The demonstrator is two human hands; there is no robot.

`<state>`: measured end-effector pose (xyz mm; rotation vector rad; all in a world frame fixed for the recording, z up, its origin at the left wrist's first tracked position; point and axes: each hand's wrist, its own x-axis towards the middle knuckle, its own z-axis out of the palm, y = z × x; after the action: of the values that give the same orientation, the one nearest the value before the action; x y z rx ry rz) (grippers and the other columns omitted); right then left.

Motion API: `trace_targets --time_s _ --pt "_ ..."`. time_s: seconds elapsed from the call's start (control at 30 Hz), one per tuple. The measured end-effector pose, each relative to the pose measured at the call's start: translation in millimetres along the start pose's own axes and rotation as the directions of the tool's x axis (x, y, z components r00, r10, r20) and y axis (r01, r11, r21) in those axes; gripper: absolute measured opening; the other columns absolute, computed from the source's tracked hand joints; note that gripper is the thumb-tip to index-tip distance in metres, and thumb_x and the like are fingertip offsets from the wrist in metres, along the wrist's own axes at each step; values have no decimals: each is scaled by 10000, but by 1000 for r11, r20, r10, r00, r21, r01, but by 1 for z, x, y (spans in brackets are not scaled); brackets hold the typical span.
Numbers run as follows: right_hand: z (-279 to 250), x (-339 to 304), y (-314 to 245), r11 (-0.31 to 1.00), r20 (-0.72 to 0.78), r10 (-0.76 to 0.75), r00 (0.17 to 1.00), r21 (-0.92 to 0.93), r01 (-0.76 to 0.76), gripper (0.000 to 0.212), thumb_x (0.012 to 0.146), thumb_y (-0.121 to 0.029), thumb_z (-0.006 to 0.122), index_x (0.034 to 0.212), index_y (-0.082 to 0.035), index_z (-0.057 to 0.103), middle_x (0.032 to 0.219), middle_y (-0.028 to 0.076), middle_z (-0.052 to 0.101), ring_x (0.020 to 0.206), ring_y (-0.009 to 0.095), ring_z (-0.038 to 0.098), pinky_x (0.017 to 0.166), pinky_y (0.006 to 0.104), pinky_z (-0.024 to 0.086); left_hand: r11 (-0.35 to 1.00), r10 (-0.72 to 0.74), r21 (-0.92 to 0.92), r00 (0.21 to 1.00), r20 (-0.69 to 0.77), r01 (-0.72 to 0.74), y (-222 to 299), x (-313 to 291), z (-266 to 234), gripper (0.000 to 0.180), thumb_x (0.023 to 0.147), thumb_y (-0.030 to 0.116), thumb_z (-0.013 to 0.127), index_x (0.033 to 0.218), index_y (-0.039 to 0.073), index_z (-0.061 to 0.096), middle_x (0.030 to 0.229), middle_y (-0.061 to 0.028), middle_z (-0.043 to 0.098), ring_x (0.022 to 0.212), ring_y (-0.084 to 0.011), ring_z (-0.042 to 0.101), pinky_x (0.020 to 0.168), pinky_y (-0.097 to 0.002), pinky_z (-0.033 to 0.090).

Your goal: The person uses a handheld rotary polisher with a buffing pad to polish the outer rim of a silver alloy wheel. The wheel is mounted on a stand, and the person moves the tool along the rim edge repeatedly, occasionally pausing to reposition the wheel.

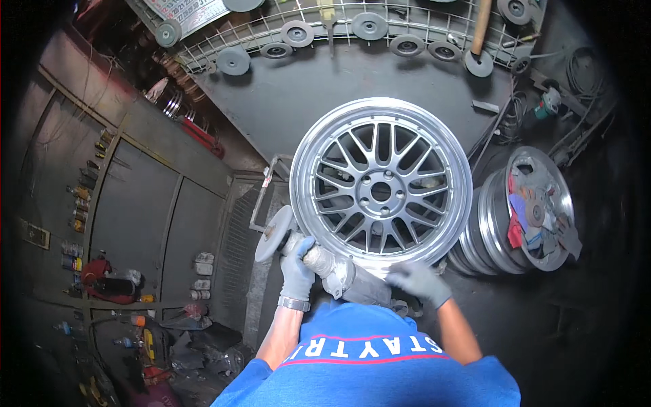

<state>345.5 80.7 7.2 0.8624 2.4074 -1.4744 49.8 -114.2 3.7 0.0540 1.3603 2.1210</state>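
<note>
My left hand (296,270), in a grey glove, is wrapped round the front part of an angle grinder (349,279). The grinder carries a large pale grey disc (272,235), which stands beside the lower left rim of a wheel. That silver alloy wheel (381,169) has a polished outer lip and grey mesh spokes, and faces up in front of me. Near the wheel's lower edge and the grinder's rear end is my gloved right hand (424,282). Its fingers look smeared, so their grip cannot be made out.
A wire rack (346,22) at the far side holds several round discs and a wooden-handled tool (481,30). To the right, another wheel (485,220) lies tilted with discs and cloths in it. A metal frame (263,197) stands left of the wheel; bottles and cans line the left wall.
</note>
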Motion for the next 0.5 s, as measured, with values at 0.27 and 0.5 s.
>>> trace_targets --time_s 0.27,0.5 --pt "-212 68 -4 941 -929 -323 182 -335 -43 470 956 -419 855 1127 -46 626 935 217 698 903 501 688 825 555 535 857 243 391 932 270 -337 10 -17 -48 258 1001 49 713 1234 -36 782 1235 -144 782 1169 -243 747 1085 -409 592" --pt "-199 92 30 995 -938 -104 332 -96 40 505 1027 -496 764 1016 -5 646 978 319 719 997 553 696 828 550 538 456 283 627 771 570 -631 38 -9 -80 436 889 -88 785 1315 0 757 1285 -156 796 1216 -273 757 1079 -410 597"
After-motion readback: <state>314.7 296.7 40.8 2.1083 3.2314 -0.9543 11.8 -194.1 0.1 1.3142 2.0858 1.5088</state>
